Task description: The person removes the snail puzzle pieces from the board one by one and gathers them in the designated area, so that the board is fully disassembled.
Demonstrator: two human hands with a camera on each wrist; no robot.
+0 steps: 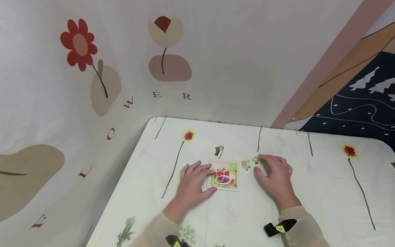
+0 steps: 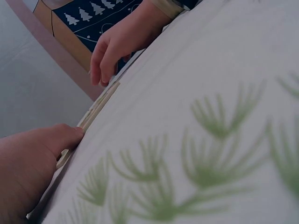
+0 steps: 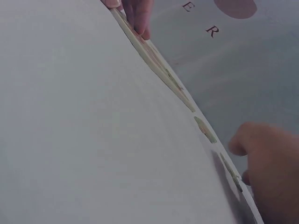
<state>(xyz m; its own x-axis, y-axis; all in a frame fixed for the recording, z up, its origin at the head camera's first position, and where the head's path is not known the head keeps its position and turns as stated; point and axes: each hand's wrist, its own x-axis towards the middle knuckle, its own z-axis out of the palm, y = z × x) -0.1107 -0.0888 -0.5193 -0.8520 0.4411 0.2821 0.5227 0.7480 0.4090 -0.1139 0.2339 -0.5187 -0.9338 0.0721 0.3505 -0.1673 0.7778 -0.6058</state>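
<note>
A square wooden jigsaw puzzle board lies on the table, partly filled with colourful pieces and with bare wood showing at its upper left. My left hand grips its left side, thumb at the near edge and index finger over the top. Just right of the board lies a loose green puzzle piece with a pink flower. Farther right is another green piece, with the fingertips of my right hand right at its edge. The right thumb stands apart from that piece, which lies low on the table in the right wrist view.
The table wears a white cloth printed with flowers and stems. Behind it hangs a pale printed curtain, with a dark tree-patterned part at the right. Both wrists carry black straps over beige sleeves.
</note>
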